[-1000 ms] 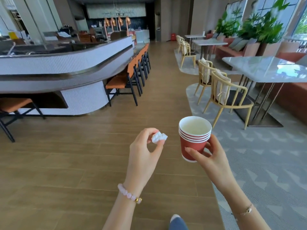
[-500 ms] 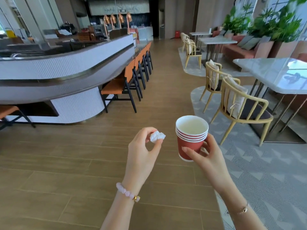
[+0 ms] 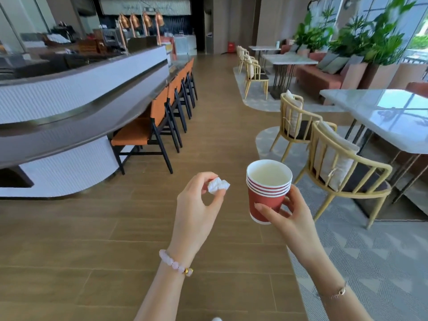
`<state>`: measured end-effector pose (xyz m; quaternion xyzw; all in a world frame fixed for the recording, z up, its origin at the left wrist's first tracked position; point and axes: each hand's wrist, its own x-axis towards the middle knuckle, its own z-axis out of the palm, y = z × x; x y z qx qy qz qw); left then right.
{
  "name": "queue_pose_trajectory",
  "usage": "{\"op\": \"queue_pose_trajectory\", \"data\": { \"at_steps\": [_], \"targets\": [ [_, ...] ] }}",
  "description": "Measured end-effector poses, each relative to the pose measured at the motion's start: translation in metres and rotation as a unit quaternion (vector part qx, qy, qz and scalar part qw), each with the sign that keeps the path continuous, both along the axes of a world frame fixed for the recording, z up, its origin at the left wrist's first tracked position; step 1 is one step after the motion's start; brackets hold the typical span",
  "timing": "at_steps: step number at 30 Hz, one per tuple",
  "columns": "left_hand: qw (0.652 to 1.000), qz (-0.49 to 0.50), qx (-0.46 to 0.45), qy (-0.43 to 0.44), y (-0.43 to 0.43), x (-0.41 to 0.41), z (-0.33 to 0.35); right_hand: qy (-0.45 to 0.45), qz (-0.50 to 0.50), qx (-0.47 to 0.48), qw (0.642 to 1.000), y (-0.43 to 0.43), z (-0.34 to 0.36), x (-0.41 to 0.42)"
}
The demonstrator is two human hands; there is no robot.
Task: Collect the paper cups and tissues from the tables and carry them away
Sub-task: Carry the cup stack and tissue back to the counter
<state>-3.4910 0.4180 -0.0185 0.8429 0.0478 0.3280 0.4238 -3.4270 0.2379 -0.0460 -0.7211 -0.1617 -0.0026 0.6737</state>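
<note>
Above the wooden plank floor [image 3: 97, 239] of a café aisle, two bare forearms reach forward side by side. The left hand [image 3: 196, 209] pinches a small crumpled white tissue [image 3: 217, 185] between thumb and fingertips, its other fingers curled loosely beneath. A pink bead bracelet [image 3: 174, 264] circles that wrist. Just to the right, apart from the tissue, the right hand [image 3: 291, 216] grips a nested stack of red paper cups [image 3: 266, 193], held upright with the thumb across the front and the fingers wrapped round the back; several white rims show one above another at the top. A thin chain bracelet [image 3: 335, 294] sits on the right wrist. Left of the aisle runs a curved white bar counter [image 3: 69, 93] with a row of orange-seated bar chairs [image 3: 148, 130]. On the right, yellow-framed chairs [image 3: 342, 167] stand at a glossy marble table [image 3: 382, 114] on grey patterned carpet [image 3: 375, 251]. Green potted plants [image 3: 375, 40] line the windows behind.
</note>
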Motion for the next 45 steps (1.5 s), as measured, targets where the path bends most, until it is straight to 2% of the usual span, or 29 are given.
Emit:
{"op": "queue_pose_trajectory", "data": {
  "at_steps": [7,16,23,29,36,45],
  "targets": [
    [1.000,-0.011,0.005,-0.003,0.081,0.138,0.014,0.001,-0.009,0.004,1.000,0.075,0.010,0.134],
    [1.000,0.002,-0.009,0.027,0.152,0.287,-0.009,-0.004,-0.007,-0.003,1.000,0.149,-0.002,0.298],
    [0.999,0.024,-0.022,0.022,0.207,0.449,-0.014,-0.012,0.013,0.006,1.000,0.203,-0.005,0.465],
    [0.998,0.042,-0.045,0.011,0.252,0.590,-0.003,-0.015,0.022,0.002,1.000,0.248,0.007,0.608],
    [0.995,0.044,-0.090,0.017,0.303,0.710,-0.011,-0.006,0.025,-0.009,1.000,0.293,0.006,0.734],
    [0.991,0.015,-0.133,0.018,0.398,0.896,-0.022,-0.002,-0.012,-0.018,1.000,0.374,-0.004,0.912]
  ]
}}
